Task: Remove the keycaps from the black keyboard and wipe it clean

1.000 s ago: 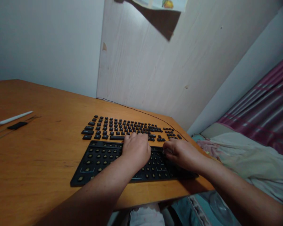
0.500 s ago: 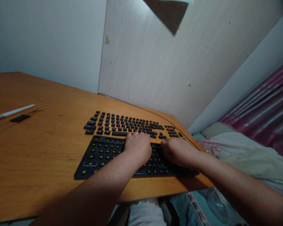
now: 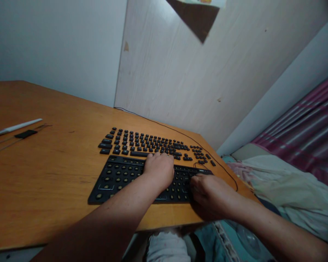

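Observation:
A black keyboard (image 3: 120, 178) with its keycaps off lies flat near the desk's front edge, its bare switch posts showing. My left hand (image 3: 159, 168) rests across its middle, fingers bent over the back edge and gripping it. Over the right part of the keyboard is my right hand (image 3: 207, 189), closed with the fingers bunched together and pointing down at the surface. Whatever these fingers hold, if anything, is hidden. Black keycaps (image 3: 142, 142) are laid out in rows behind the keyboard, including the long space bar (image 3: 139, 154).
On the left of the wooden desk (image 3: 54, 174) lie a white pen-like tool (image 3: 19, 126) and a thin wire tool with a black grip (image 3: 26, 134). A dark cable (image 3: 164, 126) runs along the wall and down the right side. Bedding (image 3: 284, 178) is beyond the desk's right edge.
My right hand has moved from the keyboard's back edge toward the front right, uncovering the back right corner. My left hand stays in place on the keyboard. The view has shifted slightly.

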A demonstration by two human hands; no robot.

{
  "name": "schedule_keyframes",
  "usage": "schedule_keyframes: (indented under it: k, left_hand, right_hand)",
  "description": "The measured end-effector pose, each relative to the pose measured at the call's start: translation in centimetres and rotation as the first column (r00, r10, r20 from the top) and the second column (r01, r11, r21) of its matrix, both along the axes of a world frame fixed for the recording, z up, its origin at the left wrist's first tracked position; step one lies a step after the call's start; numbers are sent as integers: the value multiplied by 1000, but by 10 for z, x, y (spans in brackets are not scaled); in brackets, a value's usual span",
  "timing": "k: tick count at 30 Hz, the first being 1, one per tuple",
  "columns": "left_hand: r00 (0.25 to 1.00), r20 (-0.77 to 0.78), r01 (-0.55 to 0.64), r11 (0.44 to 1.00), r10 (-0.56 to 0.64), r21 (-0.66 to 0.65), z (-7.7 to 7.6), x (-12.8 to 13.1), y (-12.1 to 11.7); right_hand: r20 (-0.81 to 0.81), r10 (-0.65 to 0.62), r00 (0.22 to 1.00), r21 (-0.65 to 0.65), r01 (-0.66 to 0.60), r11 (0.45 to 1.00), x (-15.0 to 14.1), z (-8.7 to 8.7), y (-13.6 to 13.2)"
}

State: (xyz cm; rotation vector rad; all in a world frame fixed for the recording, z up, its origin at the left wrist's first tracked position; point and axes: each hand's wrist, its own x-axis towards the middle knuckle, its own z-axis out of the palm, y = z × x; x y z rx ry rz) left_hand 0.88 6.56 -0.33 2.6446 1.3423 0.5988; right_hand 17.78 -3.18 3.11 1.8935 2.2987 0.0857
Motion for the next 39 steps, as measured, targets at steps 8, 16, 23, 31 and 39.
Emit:
schedule_keyframes:
  k: [8, 16, 23, 31, 39]
  left_hand:
    - [1000, 6, 2, 1000, -2, -7, -1, 1, 2]
    - [1000, 9, 6, 999, -6, 32, -2, -2, 1]
    - [1000, 11, 20, 995, -21, 97, -3, -6, 2]
    - [995, 55, 67, 980, -78, 185, 6, -6, -7]
    - [979, 107, 144, 958, -175, 246, 30, -7, -34]
  right_hand:
    - [-293, -53, 955, -42, 42, 998, 9, -5, -23]
    - [-925, -252, 285, -108, 438, 893, 19, -39, -45]
    - [-984, -64, -163, -155, 636, 756, 11, -73, -61]
    - [-984, 14, -180, -90, 553, 828, 14, -75, -65]
    - [-955, 98, -280, -54, 488, 871, 21, -82, -62]
